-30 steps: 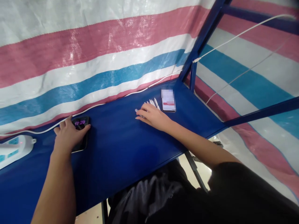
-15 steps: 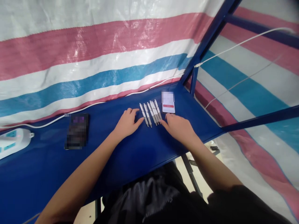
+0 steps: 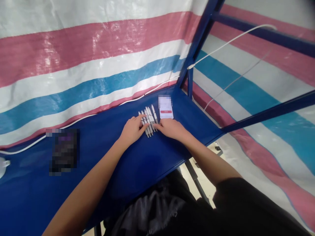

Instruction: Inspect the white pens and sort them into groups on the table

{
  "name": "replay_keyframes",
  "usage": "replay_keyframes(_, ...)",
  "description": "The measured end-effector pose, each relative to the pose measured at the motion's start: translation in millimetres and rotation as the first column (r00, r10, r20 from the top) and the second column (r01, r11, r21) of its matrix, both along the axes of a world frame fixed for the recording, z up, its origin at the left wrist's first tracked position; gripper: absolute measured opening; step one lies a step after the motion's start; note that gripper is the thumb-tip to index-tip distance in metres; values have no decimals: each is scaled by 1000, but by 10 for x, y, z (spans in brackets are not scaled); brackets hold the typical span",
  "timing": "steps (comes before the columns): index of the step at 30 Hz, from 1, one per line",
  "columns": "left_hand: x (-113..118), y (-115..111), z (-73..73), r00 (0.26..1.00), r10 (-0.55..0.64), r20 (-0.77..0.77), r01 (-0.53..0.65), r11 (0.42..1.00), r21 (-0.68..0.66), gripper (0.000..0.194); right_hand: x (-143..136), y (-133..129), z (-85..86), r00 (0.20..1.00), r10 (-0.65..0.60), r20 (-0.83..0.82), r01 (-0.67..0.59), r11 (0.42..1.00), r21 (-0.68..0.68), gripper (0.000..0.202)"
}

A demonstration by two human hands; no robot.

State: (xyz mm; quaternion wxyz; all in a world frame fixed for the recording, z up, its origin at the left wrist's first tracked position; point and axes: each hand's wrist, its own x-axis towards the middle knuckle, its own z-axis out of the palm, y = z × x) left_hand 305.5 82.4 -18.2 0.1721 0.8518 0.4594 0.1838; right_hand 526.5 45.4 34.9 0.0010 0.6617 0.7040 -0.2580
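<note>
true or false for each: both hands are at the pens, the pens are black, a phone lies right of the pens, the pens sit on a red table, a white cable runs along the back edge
Both hands, left hand and right hand, are at the pens: true.
The pens are black: false, they are white.
A phone lies right of the pens: true.
The pens sit on a red table: false, the table is blue.
A white cable runs along the table's back edge: true.
</note>
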Motion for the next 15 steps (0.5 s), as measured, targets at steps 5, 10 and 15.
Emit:
replay_keyframes(5,3,-23,-39,1000,-12,-25,14,995,97,40,-129,-24,-29,989,-56,134,49,997,54,50)
replay_keyframes(10,-32,-62,-78,999,3,-34,1,995,102,36,-142,-34,-27,991,-43,128,35,998,60,40)
replay_keyframes(15,-68,-64,-102,1000,-19,-13,20,992,122,35,-99,-37,76,977,92,193,-99,995,28,34)
